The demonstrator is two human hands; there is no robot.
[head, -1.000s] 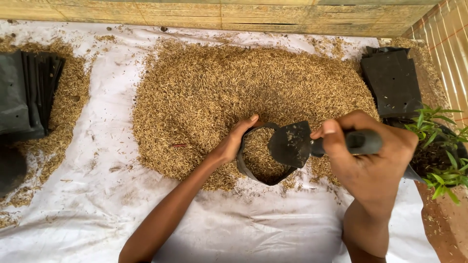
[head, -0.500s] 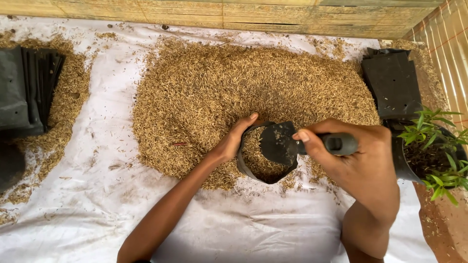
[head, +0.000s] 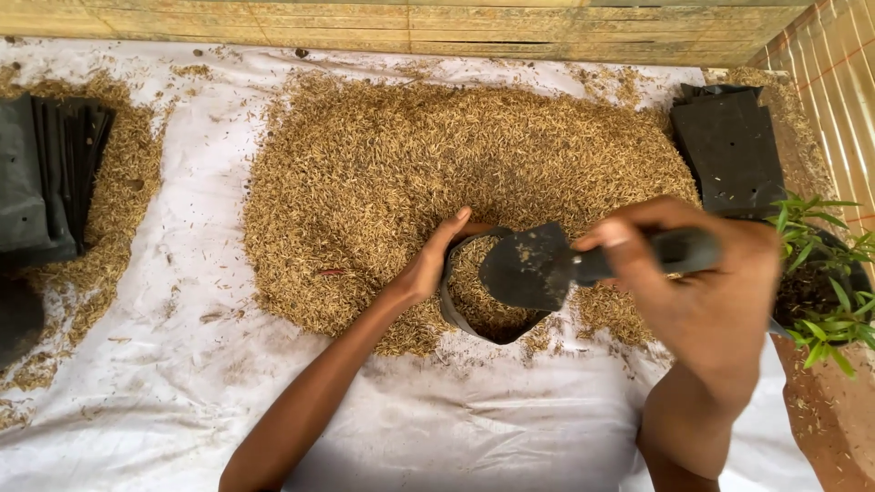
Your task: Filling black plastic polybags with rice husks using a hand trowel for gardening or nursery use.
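My left hand [head: 436, 264] grips the left rim of a small black grow bag [head: 492, 323] standing at the near edge of a big heap of tan husks [head: 437, 173]; the bag holds husks. My right hand [head: 706, 292] is closed around the handle of a dark hand trowel [head: 533, 266], whose blade hangs flat just above the bag's mouth. Most of the handle is hidden inside my fist.
A white sheet [head: 137, 392] covers the ground. Stacked flat black bags lie at the left [head: 46, 173] and upper right [head: 729, 146]. A green seedling in a black bag [head: 820, 292] stands at the right. Wooden slats [head: 456, 23] run along the back.
My right hand has swung the trowel left, from beside the bag to over its mouth. The left hand has kept its hold on the rim.
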